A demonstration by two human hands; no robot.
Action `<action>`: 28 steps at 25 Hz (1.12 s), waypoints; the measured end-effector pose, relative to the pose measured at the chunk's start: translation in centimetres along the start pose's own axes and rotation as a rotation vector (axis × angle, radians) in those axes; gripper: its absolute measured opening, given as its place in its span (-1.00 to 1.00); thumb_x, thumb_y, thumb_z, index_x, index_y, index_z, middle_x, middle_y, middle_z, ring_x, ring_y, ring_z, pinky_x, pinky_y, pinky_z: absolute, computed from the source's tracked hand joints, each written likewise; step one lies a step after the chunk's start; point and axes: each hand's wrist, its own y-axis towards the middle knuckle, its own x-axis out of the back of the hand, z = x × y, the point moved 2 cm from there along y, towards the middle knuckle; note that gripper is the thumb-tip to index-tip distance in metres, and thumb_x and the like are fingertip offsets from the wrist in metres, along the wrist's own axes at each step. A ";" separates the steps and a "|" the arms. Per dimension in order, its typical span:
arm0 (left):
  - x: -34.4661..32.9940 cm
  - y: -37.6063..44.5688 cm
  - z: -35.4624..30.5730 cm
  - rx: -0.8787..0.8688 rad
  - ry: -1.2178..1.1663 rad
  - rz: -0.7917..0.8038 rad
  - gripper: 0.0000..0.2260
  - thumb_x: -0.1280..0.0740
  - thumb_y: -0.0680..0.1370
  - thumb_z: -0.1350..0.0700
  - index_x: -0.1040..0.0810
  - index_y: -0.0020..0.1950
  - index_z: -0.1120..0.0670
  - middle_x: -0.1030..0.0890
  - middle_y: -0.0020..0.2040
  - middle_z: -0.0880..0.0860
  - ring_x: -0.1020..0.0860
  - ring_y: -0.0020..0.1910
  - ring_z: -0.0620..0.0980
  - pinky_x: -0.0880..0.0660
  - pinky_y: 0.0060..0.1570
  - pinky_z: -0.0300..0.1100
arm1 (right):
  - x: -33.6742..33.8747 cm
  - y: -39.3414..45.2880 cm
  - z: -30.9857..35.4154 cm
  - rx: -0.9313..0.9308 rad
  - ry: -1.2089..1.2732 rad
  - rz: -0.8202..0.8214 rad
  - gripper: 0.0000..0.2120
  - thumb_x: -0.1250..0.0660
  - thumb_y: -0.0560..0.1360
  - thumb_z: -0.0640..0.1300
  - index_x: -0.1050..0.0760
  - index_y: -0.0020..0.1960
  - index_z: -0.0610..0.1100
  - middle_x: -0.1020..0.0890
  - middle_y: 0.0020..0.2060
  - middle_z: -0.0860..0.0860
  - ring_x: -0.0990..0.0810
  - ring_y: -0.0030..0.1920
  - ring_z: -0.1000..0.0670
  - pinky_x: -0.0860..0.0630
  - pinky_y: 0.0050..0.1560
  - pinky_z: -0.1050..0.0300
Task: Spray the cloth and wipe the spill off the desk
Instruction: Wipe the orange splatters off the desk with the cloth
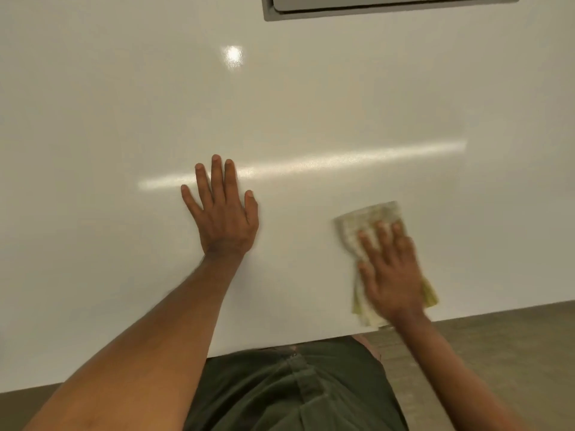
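Wipe step in progress, by my reading; right hand [390, 272] spread flat, palm down, pressing the yellow-and-white cloth [370, 222] onto the white bench [93, 119] close to its near edge, cloth blurred; left hand [222, 209] open, fingers splayed, flat on the bench well apart from the cloth, holding nothing; no spray bottle in view, so spraying is presumably done; no spill visible on the surface, only light glare; likely little left beyond a final pass
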 end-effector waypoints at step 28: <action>-0.5 -0.2 0.0 -0.025 0.061 -0.013 -0.42 0.06 0.74 -0.13 -0.12 0.73 0.06 -0.11 0.74 0.08 -0.06 0.73 0.19 -0.06 0.62 0.35 | 6.5 32.8 8.2 -0.204 0.053 -0.151 -0.41 0.12 0.72 0.16 -0.03 0.73 0.08 -0.06 0.73 -0.11 0.03 0.72 -0.33 0.01 0.68 -0.30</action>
